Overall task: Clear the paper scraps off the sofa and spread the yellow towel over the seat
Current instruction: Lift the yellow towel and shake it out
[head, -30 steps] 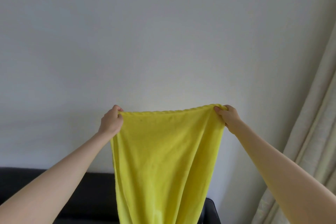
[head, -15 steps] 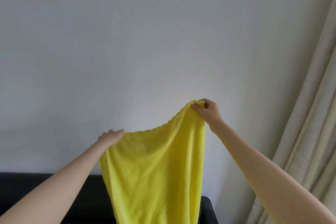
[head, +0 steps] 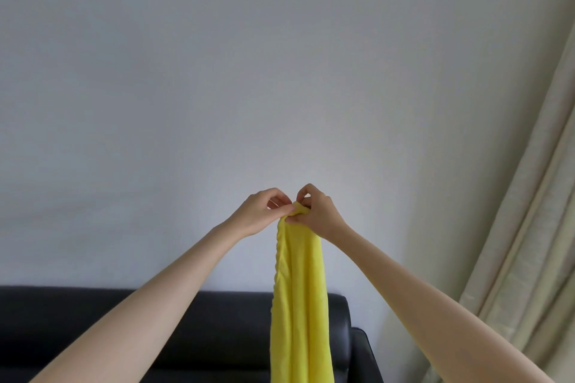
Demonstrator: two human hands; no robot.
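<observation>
The yellow towel hangs straight down in a narrow bunch in front of me, held up at chest height. My left hand and my right hand meet at its top edge, and both pinch the gathered cloth there. The towel's lower part runs out of the bottom of the view. Behind it is the black sofa, of which only the backrest and right armrest show. The seat and any paper scraps are hidden from view.
A plain pale wall fills most of the view. A beige curtain hangs along the right side, close to the sofa's right armrest.
My hands have come together from wide apart. The towel, held spread open before, now hangs folded into a narrow strip. The view has tilted slightly, showing more sofa back.
</observation>
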